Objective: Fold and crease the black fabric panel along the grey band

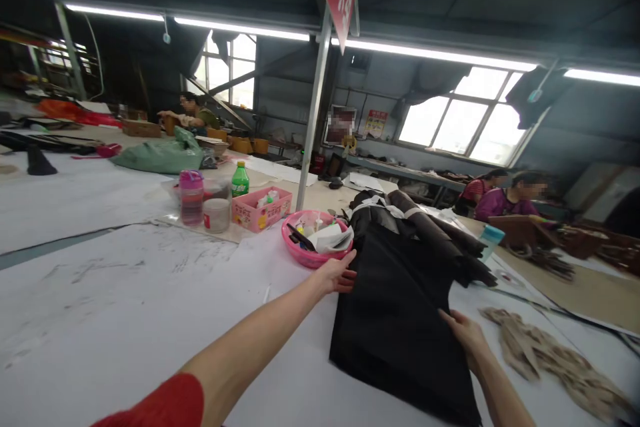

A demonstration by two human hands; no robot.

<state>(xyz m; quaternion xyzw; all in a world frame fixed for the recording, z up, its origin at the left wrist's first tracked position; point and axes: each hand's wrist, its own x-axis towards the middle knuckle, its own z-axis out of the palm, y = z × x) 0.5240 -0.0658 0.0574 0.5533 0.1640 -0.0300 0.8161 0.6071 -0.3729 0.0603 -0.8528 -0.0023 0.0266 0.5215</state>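
Note:
A large black sheet of material (395, 320) lies on the white-covered table, its far end against a bundle of dark rolled pieces (430, 227). At the sheet's left edge, beside the pink basket (307, 260), my left hand (337, 275) has its fingers around the edge, thumb on top. My right hand (465, 334) holds the sheet's right edge between thumb and fingers, which are partly hidden under it. Papers and a dark tool sit in the basket.
Left of the basket stand a pink box (263, 210), a green bottle (240, 180), a pink-lidded bottle (191, 199) and a jar (217, 215). A beige cloth (560, 360) lies at the right. A metal post (314, 107) rises behind the basket. Several people sit farther back.

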